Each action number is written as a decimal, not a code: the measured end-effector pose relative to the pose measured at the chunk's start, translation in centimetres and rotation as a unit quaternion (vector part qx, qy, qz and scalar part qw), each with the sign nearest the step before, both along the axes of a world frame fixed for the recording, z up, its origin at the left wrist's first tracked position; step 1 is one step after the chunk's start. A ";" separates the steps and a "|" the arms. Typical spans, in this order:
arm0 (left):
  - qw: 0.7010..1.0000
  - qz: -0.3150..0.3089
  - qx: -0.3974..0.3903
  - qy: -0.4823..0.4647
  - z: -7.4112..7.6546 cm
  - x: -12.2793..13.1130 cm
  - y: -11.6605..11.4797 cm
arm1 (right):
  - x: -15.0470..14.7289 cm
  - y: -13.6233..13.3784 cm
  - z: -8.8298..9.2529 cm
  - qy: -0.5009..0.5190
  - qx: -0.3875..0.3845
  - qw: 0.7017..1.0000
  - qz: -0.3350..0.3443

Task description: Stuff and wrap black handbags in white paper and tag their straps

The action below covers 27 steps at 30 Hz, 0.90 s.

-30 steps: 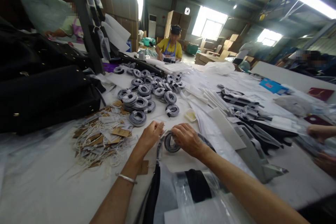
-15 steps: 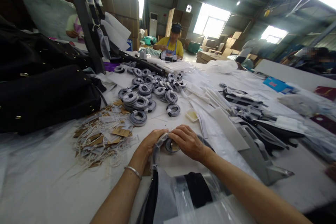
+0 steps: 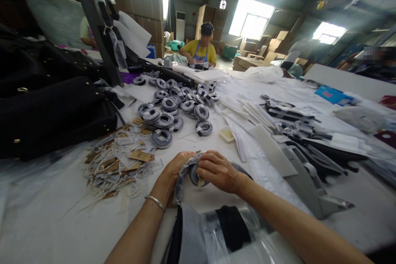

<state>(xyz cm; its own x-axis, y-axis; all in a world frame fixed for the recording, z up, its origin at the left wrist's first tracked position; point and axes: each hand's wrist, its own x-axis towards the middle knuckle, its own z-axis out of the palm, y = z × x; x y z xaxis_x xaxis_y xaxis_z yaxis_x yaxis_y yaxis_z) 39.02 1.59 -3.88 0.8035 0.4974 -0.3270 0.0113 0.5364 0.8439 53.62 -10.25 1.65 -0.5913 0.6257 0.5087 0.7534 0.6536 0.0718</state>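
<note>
Wrapped handle (image 3: 179, 184) grasped by left fingers (image 3: 186, 155), right fingers (image 3: 208, 164); red print (image 3: 326, 94) on blue box (image 3: 335, 96) too blurred to read.

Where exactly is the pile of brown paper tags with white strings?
In the head view, the tag pile lies on the white table, left of the left hand, beside the grey round coils.
</note>
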 end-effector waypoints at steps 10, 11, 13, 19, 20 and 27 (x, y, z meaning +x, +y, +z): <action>0.977 0.092 0.171 0.090 0.7 -0.8 0.7 | 0.6 -0.1 -0.8 0.151 -0.049 0.987 -0.034; 0.971 0.088 0.197 0.099 1.0 -1.0 0.8 | 0.5 0.1 -0.6 0.165 -0.059 0.984 -0.036; 0.958 0.082 0.249 0.118 1.5 -1.3 1.0 | 0.2 0.3 -0.1 0.184 -0.088 0.979 -0.026; 0.937 0.079 0.319 0.121 3.6 -1.5 0.6 | -0.7 0.6 1.0 0.233 -0.126 0.964 -0.021; 0.929 0.078 0.340 0.122 4.1 -1.5 0.3 | -0.9 0.6 1.1 0.255 -0.127 0.957 -0.048; 0.802 0.130 0.561 0.156 7.5 -1.5 -3.0 | -1.3 0.7 1.9 0.442 -0.189 0.855 -0.194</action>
<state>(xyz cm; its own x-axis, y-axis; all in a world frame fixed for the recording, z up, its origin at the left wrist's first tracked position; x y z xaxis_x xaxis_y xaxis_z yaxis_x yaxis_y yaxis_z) 37.50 -1.42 3.57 0.5909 0.7566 0.2800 0.3261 -0.5414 0.7750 52.35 -9.59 3.50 0.2094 0.9059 0.3680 0.5707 0.1924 -0.7983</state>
